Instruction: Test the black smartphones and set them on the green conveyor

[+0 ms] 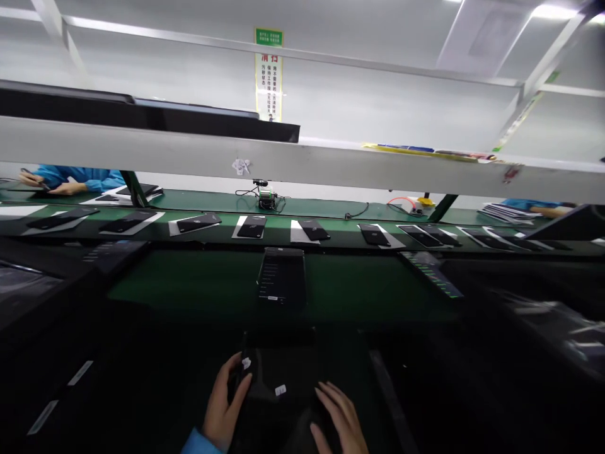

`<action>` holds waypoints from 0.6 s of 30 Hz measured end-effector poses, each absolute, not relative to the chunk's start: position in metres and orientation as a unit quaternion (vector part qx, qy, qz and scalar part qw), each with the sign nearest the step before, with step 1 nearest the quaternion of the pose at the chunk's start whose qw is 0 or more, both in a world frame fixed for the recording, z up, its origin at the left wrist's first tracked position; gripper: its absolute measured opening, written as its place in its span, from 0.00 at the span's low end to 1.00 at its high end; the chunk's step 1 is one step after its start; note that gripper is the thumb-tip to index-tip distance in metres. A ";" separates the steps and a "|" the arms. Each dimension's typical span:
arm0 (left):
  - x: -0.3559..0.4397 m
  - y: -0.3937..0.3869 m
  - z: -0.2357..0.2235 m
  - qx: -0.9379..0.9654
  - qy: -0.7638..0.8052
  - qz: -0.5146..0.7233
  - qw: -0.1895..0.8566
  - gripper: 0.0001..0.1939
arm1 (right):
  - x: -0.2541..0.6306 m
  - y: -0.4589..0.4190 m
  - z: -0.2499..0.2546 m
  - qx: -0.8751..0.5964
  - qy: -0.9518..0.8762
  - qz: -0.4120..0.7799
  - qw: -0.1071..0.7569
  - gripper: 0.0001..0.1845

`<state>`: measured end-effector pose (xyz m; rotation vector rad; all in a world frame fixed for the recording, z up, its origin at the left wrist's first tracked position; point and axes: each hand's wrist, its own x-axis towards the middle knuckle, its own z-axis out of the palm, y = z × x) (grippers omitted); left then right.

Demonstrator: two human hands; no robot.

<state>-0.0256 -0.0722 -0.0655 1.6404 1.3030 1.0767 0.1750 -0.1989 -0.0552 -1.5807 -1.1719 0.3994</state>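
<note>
Green matting covers a long workbench [208, 284] in a white-walled factory room, where a pale shelf beam [302, 162] runs across the view at head height and a green-and-yellow notice [268, 74] hangs on the wall behind it. Beyond the near bench, a conveyor strip [331, 222] carries a row of dark phones [251, 227], each lying flat on a white sheet and spaced apart from its neighbours. A small device with trailing cables [265, 197] sits on the far side of the strip. At far left, a co-worker's hands and blue sleeves [70, 179] rest on the opposite bench; another blue sleeve shows at far right. Long black trays [282, 276] stand on the matting, one straight ahead and others angled at either side; what lies in them is too dark to make out. At the bottom of the frame, in deep shadow, the person's left hand [227, 407] curls round the left edge of a dark flat object [278, 384], thumb on top, fingers closed on that edge. The right hand [338, 419] lies flat on the object's lower right part, fingers together and extended, pressing rather than gripping. Two small white stickers [280, 390] show on the object's top face. It lies on the bench just in front of the person, below the central tray.
</note>
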 end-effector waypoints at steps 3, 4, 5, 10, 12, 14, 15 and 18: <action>-0.027 -0.051 -0.060 0.685 0.508 0.421 0.309 0.22 | 0.168 -0.174 -0.036 -0.654 -0.582 0.174 0.450 0.15; -0.026 -0.047 -0.058 0.686 0.511 0.430 0.288 0.22 | 0.164 -0.166 -0.031 -0.658 -0.599 0.184 0.418 0.15; -0.024 -0.046 -0.056 0.690 0.512 0.437 0.267 0.22 | 0.161 -0.159 -0.028 -0.666 -0.607 0.186 0.391 0.14; -0.014 -0.064 -0.043 0.710 0.486 0.458 0.224 0.15 | 0.146 -0.146 -0.031 -0.692 -0.610 0.159 0.351 0.09; -0.009 -0.073 -0.036 0.715 0.455 0.454 0.276 0.11 | 0.145 -0.149 -0.037 -0.692 -0.610 0.138 0.361 0.09; -0.003 -0.079 -0.032 0.714 0.419 0.431 0.360 0.09 | 0.144 -0.152 -0.043 -0.693 -0.607 0.123 0.370 0.09; -0.001 -0.081 -0.032 0.712 0.406 0.415 0.395 0.08 | 0.144 -0.152 -0.044 -0.694 -0.606 0.119 0.370 0.08; 0.005 -0.083 -0.037 0.705 0.403 0.394 0.431 0.07 | 0.144 -0.153 -0.043 -0.695 -0.611 0.120 0.360 0.07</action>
